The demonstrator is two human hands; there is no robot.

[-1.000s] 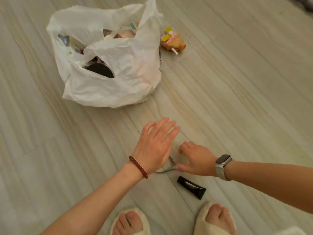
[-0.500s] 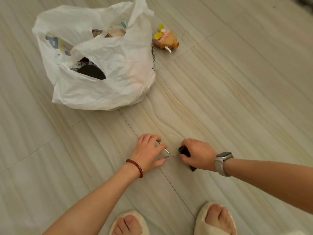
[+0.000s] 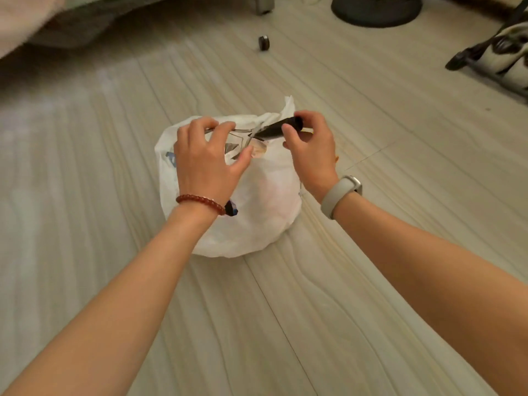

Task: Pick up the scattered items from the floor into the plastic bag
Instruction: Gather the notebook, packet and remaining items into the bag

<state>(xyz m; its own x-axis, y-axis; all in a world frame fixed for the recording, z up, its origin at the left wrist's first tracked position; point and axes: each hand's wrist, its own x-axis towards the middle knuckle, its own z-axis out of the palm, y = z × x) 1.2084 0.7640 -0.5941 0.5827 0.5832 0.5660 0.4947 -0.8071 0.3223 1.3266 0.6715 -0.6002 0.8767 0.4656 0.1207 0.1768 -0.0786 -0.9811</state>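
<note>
The white plastic bag [image 3: 265, 212] sits on the floor in the middle of the view, bulging with items. Both hands hover over its opening. My left hand [image 3: 205, 164] pinches a thin metal tool [image 3: 245, 137], small scissors or tweezers by the look of it. My right hand [image 3: 311, 144] grips a black tube [image 3: 278, 127], held level above the bag with its flat end pointing left toward the metal tool. The bag's opening is mostly hidden behind my hands.
A small dark round object [image 3: 264, 42] lies on the floor beyond the bag. A dark round base [image 3: 377, 10] stands at the top right, a black rack with bags [image 3: 497, 58] at the far right, and bedding [image 3: 57, 27] at the top left.
Both hands lifted the metal tool and the black tube off the floor near my feet and carried them over the bag. The view tilted up and forward.
</note>
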